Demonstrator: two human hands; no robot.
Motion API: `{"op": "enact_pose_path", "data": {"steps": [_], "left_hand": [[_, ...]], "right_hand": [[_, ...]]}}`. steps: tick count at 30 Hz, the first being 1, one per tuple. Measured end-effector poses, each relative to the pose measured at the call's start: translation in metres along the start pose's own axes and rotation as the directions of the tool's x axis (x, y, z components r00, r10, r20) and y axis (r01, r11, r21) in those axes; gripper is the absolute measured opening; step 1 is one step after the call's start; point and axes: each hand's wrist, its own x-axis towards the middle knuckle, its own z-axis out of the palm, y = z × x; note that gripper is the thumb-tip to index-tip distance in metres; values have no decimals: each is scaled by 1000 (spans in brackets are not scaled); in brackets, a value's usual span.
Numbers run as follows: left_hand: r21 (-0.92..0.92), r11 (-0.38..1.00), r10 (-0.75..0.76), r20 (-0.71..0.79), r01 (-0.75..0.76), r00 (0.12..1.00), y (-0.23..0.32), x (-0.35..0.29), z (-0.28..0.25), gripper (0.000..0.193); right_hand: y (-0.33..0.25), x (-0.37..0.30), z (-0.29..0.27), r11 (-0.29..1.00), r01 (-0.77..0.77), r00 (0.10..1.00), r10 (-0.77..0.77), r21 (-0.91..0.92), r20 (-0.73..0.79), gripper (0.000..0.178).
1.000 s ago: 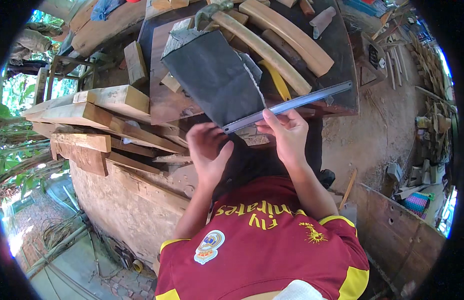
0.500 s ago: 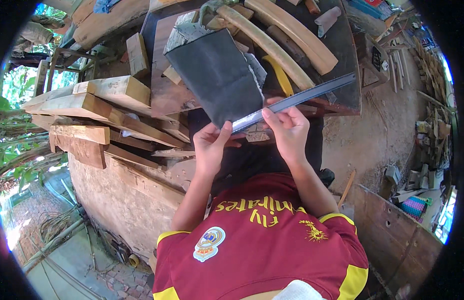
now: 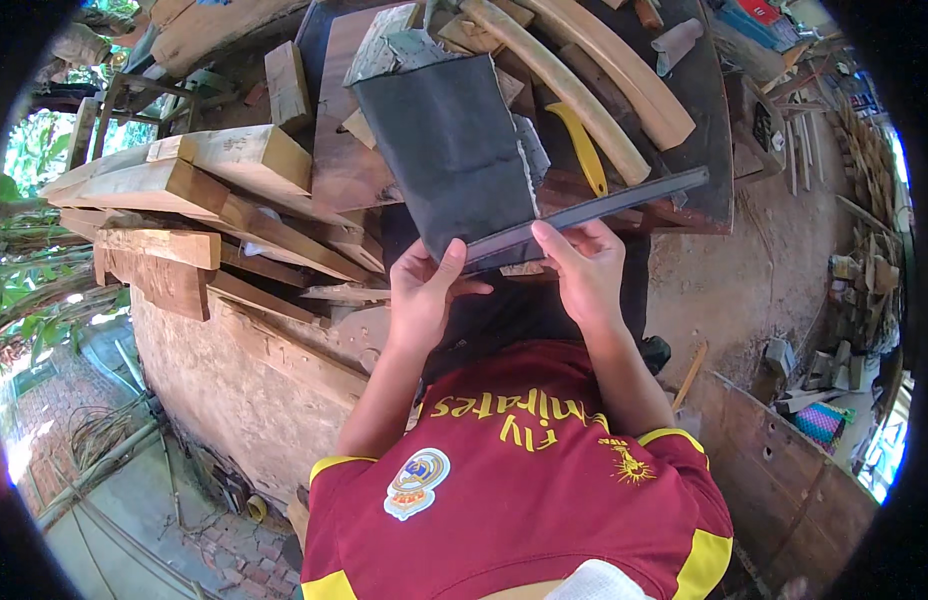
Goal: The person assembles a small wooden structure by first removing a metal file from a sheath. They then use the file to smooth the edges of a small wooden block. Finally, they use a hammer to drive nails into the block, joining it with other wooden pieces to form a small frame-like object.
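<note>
A dark sheet [image 3: 449, 150] with pale, torn edges, like sandpaper, slopes from the table top down to my hands. A long, flat, dark strip [image 3: 639, 198] lies across its lower edge and sticks out to the right. My left hand [image 3: 424, 290] is closed, its thumb pressing the strip's left end and the sheet's lower corner. My right hand [image 3: 587, 275] pinches the strip near the sheet's right corner, thumb on top; its other fingers are partly hidden behind. Beyond the right hand a yellow-handled cutter [image 3: 582, 152] rests on the table.
Curved wooden pieces [image 3: 624, 75] lie on the dark table [image 3: 706, 130]. Stacked timber [image 3: 199, 190] juts in from the left, close to my left forearm. A wooden panel [image 3: 789, 480] stands at the lower right. Scrap wood [image 3: 869, 280] is piled along the far right.
The strip has tilted, its right end dropping lower, and its bright glare has gone. Both hands keep their grip. The table and its things appear shifted slightly right in view.
</note>
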Motion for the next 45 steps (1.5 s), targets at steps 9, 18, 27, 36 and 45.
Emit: {"op": "enact_pose_path", "data": {"steps": [9,18,27,36,45], "left_hand": [[22,999,-27,37,26,999,-2,-5,-2,18],[-89,993,-58,154,72,986,-1,-6,-3,20],[-239,970,-37,65,52,997,5,-12,-13,31],[-235,970,-36,123,65,992,11,-15,-20,27],[-255,965,-23,162,64,987,12,-16,-22,33]], "right_hand": [[7,-7,-2,993,-20,999,16,118,36,22],[-4,-2,-7,982,-129,982,107,140,155,34],[3,2,-9,984,-122,971,91,132,221,20],[0,2,-2,975,-171,970,142,140,199,24],[3,1,-1,986,-128,981,109,108,162,27]]}}
